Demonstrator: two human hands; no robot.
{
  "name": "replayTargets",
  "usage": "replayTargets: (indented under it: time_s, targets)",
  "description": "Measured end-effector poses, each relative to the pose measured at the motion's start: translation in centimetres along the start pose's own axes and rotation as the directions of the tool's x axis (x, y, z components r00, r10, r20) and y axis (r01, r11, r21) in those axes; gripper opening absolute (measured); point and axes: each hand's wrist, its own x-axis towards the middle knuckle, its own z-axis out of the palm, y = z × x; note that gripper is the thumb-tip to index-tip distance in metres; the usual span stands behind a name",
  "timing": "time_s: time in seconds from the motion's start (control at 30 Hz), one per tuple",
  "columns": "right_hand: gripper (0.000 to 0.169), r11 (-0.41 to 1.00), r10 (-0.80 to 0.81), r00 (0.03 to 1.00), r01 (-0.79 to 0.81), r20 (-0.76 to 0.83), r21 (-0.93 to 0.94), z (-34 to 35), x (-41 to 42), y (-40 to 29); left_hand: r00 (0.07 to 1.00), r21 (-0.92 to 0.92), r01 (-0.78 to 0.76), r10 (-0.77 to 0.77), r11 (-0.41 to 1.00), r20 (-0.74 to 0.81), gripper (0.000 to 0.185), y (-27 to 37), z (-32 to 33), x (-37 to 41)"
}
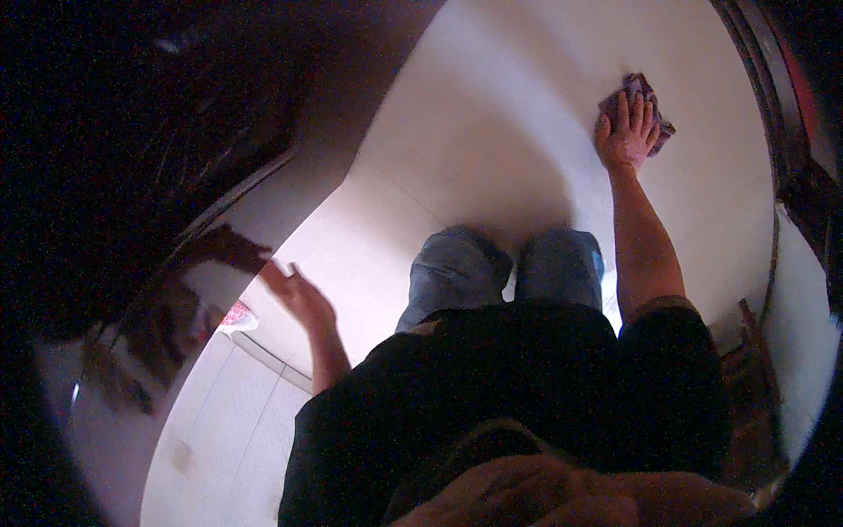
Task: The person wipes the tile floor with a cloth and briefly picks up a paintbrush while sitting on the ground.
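My right hand presses flat on a dark, crumpled cloth, its fingers spread over it. The cloth lies on a pale tiled floor, and its edges stick out past my fingers. On the left, my left hand is empty, with its fingertips against or very near a dark glossy panel. The panel mirrors that hand. My knees, in blue jeans, are bent on the floor between both hands.
A white and red plastic bag sits by the panel's lower edge. Behind it a raised strip borders other pale tiles. Dark furniture or trim curves along the right side. A brown wooden item stands at lower right, partly hidden.
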Motion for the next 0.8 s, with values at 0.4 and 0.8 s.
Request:
replayTargets:
  time_s: [0.4,0.8]
  targets:
    - [0.056,0.999,-0.005,0.996,0.008,-0.087,0.044,9.1,9.0,6.5,0.818,0.038,-0.445,0.423,0.895,-0.389,0.055,0.6,9.9,16.0]
    - [0.058,0.987,-0.124,0.962,0.146,-0.244,0.074,6.2,22.4,11.2,0.699,-0.215,-0.608,0.387,0.765,-0.601,0.059,9.2,19.2,30.1]
